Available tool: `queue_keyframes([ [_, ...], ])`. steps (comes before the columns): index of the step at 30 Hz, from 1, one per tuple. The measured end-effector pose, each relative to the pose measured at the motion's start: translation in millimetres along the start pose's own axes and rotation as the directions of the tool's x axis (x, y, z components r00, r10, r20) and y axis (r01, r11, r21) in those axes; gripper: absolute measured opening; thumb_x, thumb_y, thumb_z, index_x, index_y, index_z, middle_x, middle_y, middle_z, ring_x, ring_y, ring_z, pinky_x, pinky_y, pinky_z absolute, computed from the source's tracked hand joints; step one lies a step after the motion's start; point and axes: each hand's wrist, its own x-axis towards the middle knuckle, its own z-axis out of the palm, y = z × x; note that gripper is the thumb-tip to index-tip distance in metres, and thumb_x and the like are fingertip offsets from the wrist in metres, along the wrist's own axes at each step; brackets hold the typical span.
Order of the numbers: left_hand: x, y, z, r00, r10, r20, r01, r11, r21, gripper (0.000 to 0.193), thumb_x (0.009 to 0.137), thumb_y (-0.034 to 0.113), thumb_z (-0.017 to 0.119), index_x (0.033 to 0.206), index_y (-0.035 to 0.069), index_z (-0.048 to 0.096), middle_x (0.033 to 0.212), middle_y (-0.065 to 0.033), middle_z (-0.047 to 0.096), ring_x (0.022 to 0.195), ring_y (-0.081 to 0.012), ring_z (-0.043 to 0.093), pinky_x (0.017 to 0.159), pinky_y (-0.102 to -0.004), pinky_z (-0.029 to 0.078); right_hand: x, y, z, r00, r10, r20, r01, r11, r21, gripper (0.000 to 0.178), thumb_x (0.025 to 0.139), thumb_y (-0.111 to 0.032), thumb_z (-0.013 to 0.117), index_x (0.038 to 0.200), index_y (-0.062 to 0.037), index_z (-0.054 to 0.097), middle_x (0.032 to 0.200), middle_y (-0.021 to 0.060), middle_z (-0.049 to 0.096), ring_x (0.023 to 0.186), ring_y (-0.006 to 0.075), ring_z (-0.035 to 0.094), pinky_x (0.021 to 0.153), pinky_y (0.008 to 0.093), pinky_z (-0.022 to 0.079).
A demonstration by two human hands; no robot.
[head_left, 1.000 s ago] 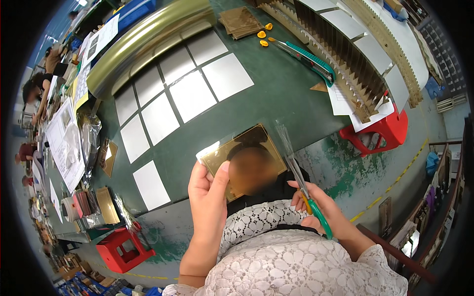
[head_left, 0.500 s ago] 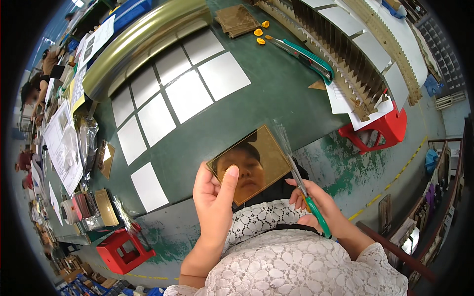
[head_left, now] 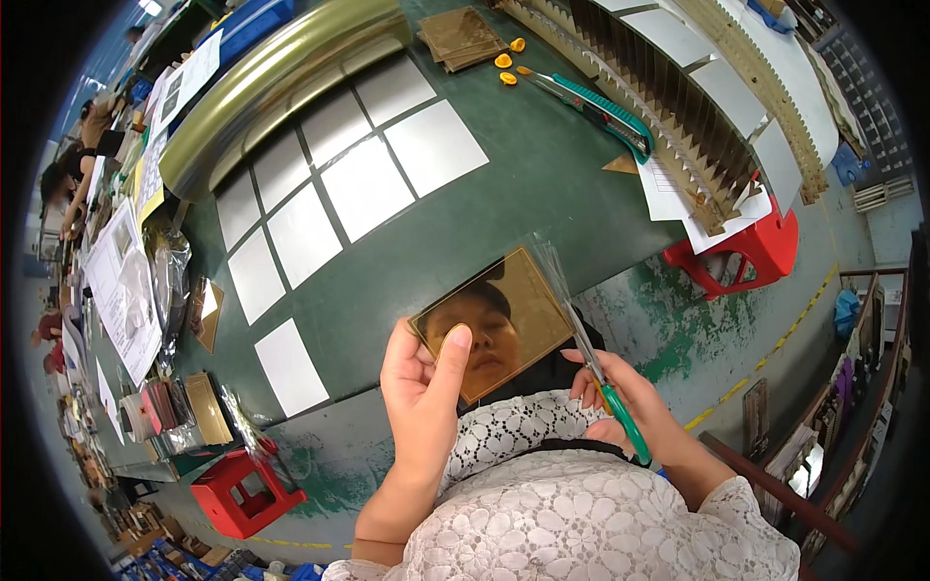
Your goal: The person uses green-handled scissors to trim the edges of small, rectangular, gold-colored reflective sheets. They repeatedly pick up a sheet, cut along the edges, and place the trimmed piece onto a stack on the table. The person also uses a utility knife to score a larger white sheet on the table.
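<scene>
While left fingers (head_left: pixel 451 356) grip it, a rectangular plate (head_left: pixel 506 321) gleams.

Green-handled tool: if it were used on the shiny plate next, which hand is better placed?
Right, probably: the right hand already holds the green-handled tool, its thin end beside the shiny plate, which occupies the left hand.

Down we look from the wearer's head, a wide fisheye gazing past the white lace top (head_left: pixel 601 513), left hand (head_left: pixel 422 385) and right hand (head_left: pixel 643 395) close below, green table (head_left: pixel 542 194) stretching out ahead, grey floor (head_left: pixel 770 315) curving off to the right!
</scene>
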Motion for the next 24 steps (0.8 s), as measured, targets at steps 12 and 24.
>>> queue_keyframes([
  [12,3,-2,1,1.000,-0.022,-0.014,0.022,1.000,0.009,0.027,0.094,0.005,0.055,0.119,-0.001,0.050,0.109,-0.0063,0.062,0.097,-0.0081,0.057,0.085,-0.0226,0.044,-1,-7,1,0.995,0.097,-0.036,-0.098,0.995,-0.006,0.072,0.074,-0.023,0.081,0.134,-0.0054,0.045,0.082,-0.0018,0.048,0.072,0.0066,0.044,0.068,0.0210,0.038],
  [24,5,-16,-6,0.971,-0.199,0.128,0.197,0.980,0.029,0.027,0.093,0.008,0.057,0.118,-0.001,0.054,0.106,-0.0056,0.064,0.090,-0.0063,0.060,0.076,-0.0204,0.048,26,-2,-5,0.969,0.243,-0.052,-0.228,0.953,0.199,0.035,0.094,-0.027,0.058,0.116,-0.0009,0.053,0.069,0.0001,0.050,0.050,0.0051,0.043,0.044,0.0218,0.036],
])
